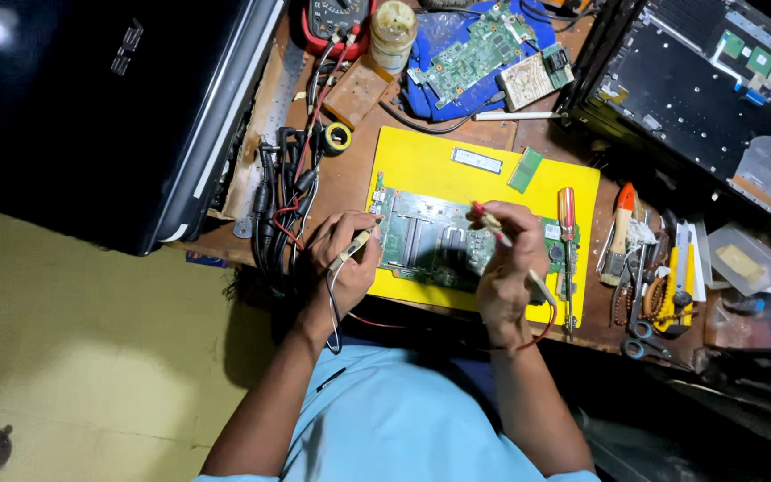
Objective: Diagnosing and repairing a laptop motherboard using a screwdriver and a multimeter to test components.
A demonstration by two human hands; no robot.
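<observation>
Nearest, above a pale blue shirt, the right hand has its grip closed on a slim red-tipped probe, and the left hand pinches a pale probe with a thin black lead. Both tips meet a flat green circuit board on a smooth yellow mat mid-counter. A red-handled screwdriver lies just right; a brush rests on the worn wooden counter.

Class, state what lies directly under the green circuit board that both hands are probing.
A yellow mat lies under the green circuit board, on the wooden bench. The mat beneath the board is hidden, and the right hand covers part of the board.
</observation>
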